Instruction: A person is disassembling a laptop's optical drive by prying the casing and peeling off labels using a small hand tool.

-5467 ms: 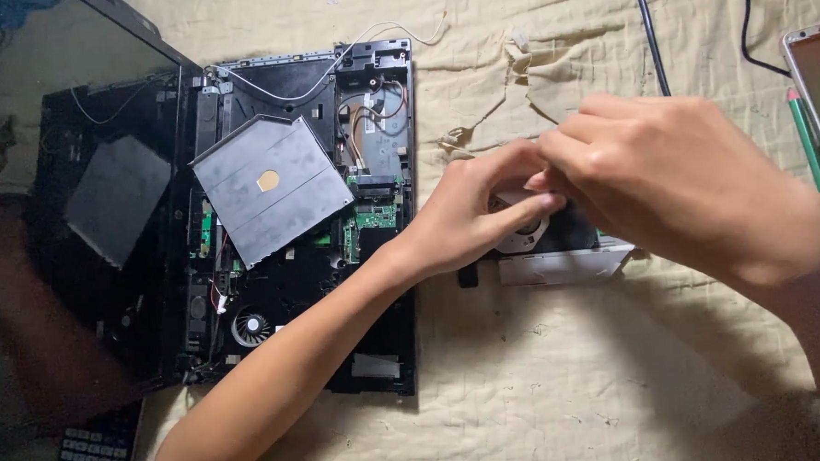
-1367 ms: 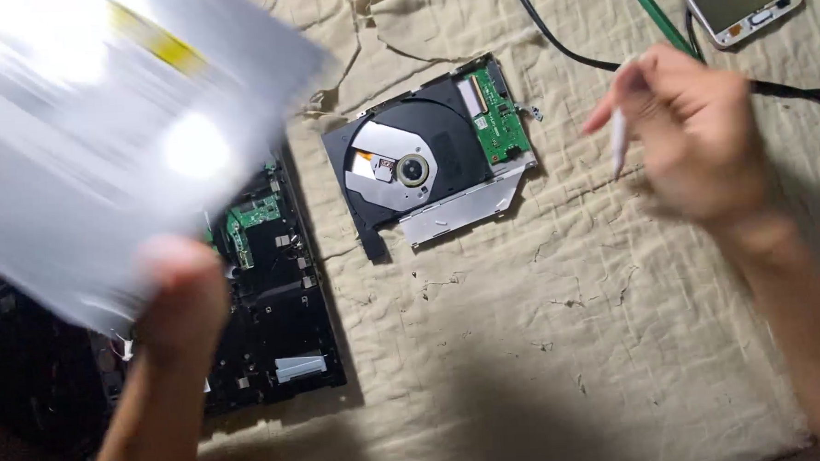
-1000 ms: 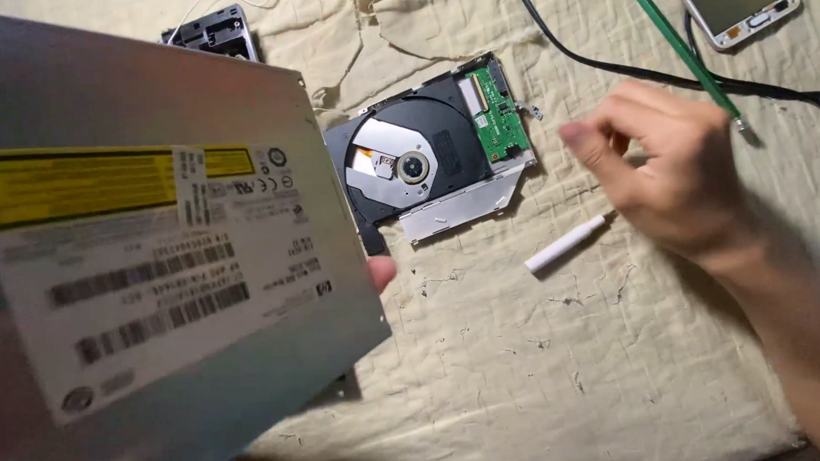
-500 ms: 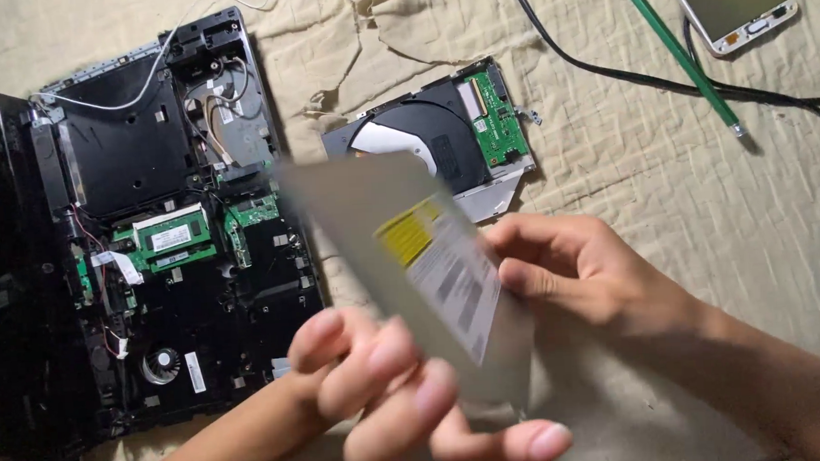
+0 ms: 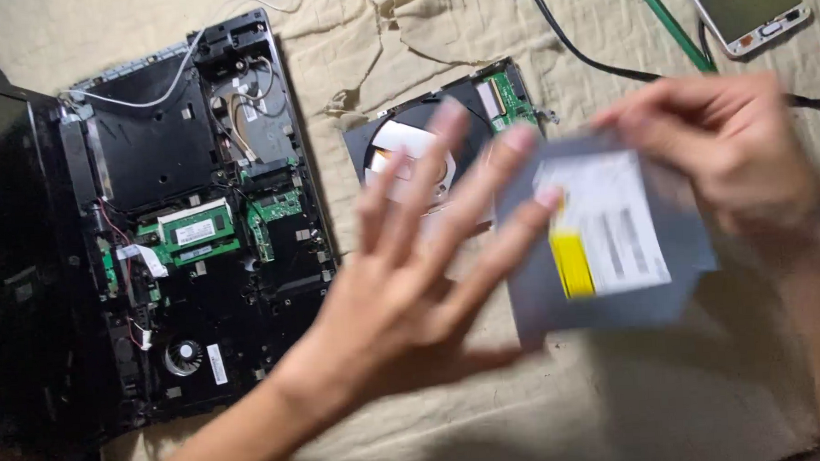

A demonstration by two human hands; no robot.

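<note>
My right hand (image 5: 734,152) grips the far right edge of a flat grey metal drive cover (image 5: 614,249) that bears a white and yellow label. It hovers, blurred, over the cloth. My left hand (image 5: 421,267) is spread open just left of the cover, its fingertips touching or nearly touching the cover's left edge. Behind my left fingers lies the opened optical drive (image 5: 461,127) with its disc tray and green circuit board exposed. The opened laptop base (image 5: 198,221) lies to the left, its boards, memory and fan bare.
A beige cloth (image 5: 620,406) covers the work surface. A black cable (image 5: 587,52) runs across the top. A green pencil-like tool (image 5: 668,21) and a phone (image 5: 741,4) lie at the upper right. The laptop's dark screen (image 5: 11,276) is at far left.
The grey cover has swung from upright between both hands to flat on the right, label up. My left hand let go of it and opened; my right hand still holds it.
</note>
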